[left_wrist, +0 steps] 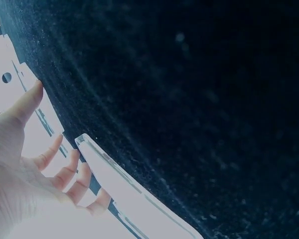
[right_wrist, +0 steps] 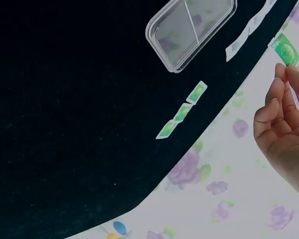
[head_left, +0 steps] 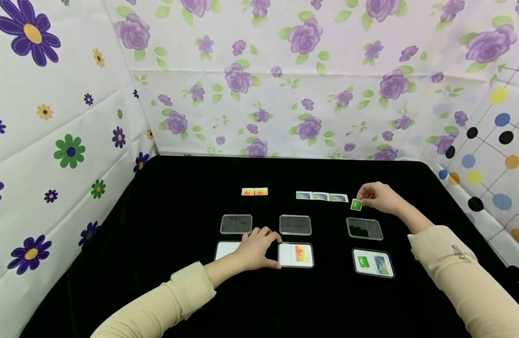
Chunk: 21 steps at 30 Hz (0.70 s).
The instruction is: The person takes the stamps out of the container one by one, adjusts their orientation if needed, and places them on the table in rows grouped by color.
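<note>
We pinch green card in fingers of right hand, right of blue card row, beyond far right case. Our left hand: fingers apart at left end of middle near case. Orange card pair left of blue row.

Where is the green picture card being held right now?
In the head view, the green picture card is right of centre, pinched in the right grip, just right of three blue picture cards.
</note>
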Each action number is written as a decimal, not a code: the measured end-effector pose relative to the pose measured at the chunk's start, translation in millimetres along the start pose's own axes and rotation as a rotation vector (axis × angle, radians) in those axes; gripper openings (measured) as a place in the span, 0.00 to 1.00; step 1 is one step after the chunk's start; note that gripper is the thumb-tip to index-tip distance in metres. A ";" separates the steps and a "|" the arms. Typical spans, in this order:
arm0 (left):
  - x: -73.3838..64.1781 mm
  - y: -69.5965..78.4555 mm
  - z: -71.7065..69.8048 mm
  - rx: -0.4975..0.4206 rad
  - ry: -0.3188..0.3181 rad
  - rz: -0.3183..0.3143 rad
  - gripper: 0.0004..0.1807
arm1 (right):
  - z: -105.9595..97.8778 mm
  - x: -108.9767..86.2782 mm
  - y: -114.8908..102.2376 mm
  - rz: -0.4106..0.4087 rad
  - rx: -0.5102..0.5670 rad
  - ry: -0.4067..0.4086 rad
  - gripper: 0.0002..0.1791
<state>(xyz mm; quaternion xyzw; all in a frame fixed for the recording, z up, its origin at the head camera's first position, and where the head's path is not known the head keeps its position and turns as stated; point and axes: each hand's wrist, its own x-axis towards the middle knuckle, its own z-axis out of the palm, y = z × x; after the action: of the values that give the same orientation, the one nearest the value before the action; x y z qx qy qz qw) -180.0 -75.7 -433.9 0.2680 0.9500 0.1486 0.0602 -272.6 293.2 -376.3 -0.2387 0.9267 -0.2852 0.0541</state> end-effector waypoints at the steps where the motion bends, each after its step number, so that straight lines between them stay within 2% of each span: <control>1: 0.2 0.0 0.0 -0.001 -0.001 0.000 0.32 | -0.5 1.2 1.0 0.012 -0.008 -0.001 0.02; 7: -0.1 0.5 -0.5 -0.004 0.000 0.000 0.32 | -4.4 6.6 7.1 0.054 -0.026 -0.010 0.02; 21: 0.9 -1.8 0.6 -0.011 -0.009 -0.001 0.32 | -4.5 15.2 18.5 0.092 -0.065 0.034 0.01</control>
<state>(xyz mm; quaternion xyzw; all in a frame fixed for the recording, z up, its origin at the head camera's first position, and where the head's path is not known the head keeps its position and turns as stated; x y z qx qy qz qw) -181.5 -76.6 -435.0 0.2680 0.9490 0.1526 0.0658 -294.7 301.7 -382.3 -0.1924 0.9463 -0.2560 0.0435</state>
